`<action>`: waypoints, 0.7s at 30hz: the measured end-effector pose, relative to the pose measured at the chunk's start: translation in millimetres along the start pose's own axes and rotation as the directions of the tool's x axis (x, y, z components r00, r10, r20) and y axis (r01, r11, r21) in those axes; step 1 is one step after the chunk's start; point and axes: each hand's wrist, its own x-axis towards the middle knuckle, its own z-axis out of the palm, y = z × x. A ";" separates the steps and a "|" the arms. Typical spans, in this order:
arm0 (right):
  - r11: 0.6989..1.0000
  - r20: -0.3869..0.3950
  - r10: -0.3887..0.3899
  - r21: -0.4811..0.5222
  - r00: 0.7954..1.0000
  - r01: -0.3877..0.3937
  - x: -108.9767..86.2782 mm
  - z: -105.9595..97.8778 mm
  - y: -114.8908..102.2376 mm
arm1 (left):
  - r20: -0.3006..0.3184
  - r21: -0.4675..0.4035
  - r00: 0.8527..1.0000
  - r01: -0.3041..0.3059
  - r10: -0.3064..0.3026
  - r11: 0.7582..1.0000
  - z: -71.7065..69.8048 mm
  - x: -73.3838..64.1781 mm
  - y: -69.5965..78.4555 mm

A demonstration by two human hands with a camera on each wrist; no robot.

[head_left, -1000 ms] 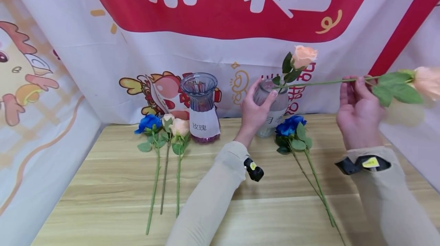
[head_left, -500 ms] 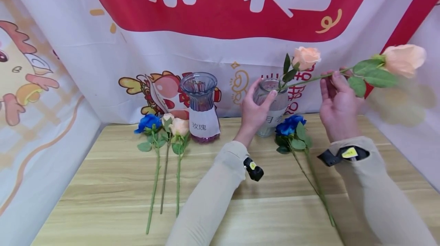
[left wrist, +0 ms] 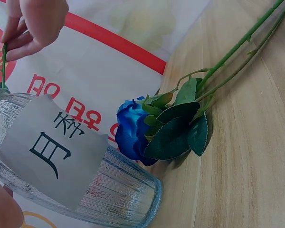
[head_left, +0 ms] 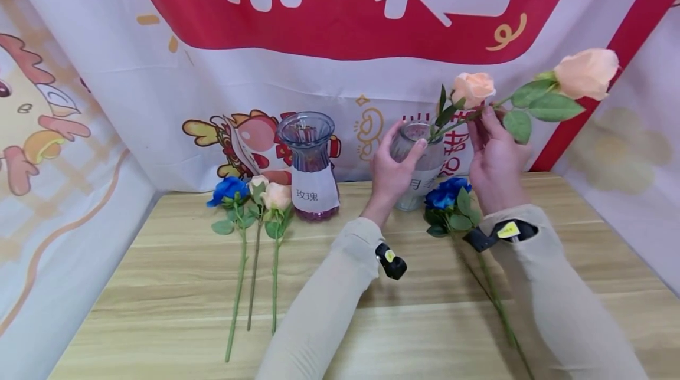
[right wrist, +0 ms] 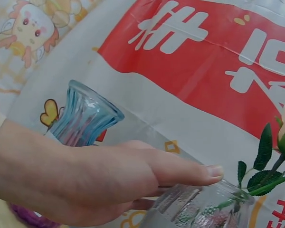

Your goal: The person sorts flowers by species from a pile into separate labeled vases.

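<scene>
My left hand (head_left: 392, 170) grips a clear ribbed glass vase (head_left: 428, 159) near its top, thumb at the rim. A white paper label (left wrist: 57, 147) with dark handwriting is stuck on the vase. One peach rose (head_left: 473, 89) stands in the vase, leaning right. My right hand (head_left: 499, 159) pinches the green stem of a second peach rose (head_left: 587, 73). That stem slants down leftward to the vase mouth, with the bloom up at the right. In the right wrist view, green stems show inside the glass rim (right wrist: 235, 190).
Blue roses (head_left: 447, 192) lie on the wooden table (head_left: 414, 333) beside the vase, stems toward the front. Left of it stands a bluish-purple labelled vase (head_left: 310, 156). One blue flower (head_left: 229, 190) and two pale peach ones (head_left: 277, 196) lie farther left. A printed cloth (head_left: 345, 91) hangs behind.
My right hand has moved left toward the vase, and the held rose has tilted from nearly level to bloom-up. My left hand keeps its grip on the vase.
</scene>
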 end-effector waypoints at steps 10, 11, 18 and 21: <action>0.976 -0.006 -0.077 -0.206 0.997 0.075 -3.4 3.8 30.7 | -0.010 0.023 1.000 0.002 -0.002 1.000 -0.6 0.6 0.4; 0.966 -0.008 -0.088 -0.243 0.996 0.084 -3.9 3.4 35.2 | -0.011 0.024 1.000 0.001 0.000 1.000 -0.7 0.6 0.4; 0.856 0.031 -0.128 -0.501 0.991 0.126 -10.1 -8.9 56.4 | -0.024 0.039 1.000 -0.013 0.014 0.999 -0.2 1.2 -0.1; 0.827 0.065 -0.098 -0.549 0.993 0.118 -11.2 -18.1 57.7 | -0.029 0.042 1.000 -0.010 0.011 0.999 -0.1 1.1 -0.9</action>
